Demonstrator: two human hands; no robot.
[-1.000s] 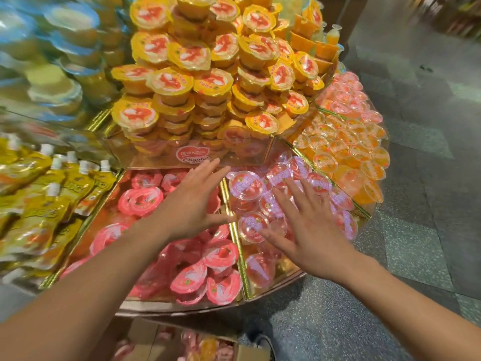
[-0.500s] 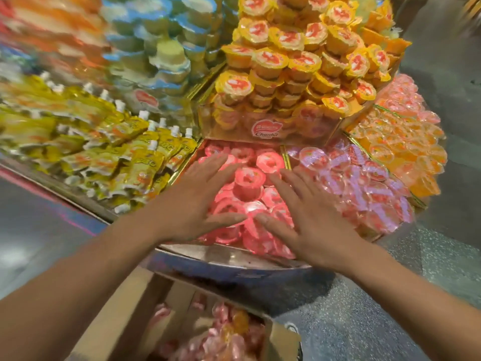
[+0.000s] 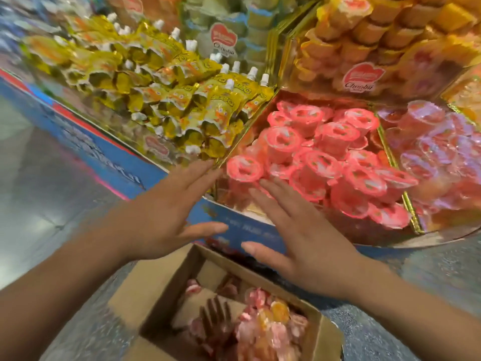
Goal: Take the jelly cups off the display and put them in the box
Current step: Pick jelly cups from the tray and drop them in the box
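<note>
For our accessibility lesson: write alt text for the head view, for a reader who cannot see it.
The left hand and right hand, both open, hover by pink jelly cups heaped on the display. A cardboard box below holds others; yellow pouches lie alongside.

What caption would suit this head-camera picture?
Left hand and right hand, both open, reach toward pink jelly cups; cardboard box below holds some.

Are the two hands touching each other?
Apart. The head view plainly shows the display's blue rim in the gap between the thumbs of the left hand and right hand.
</note>
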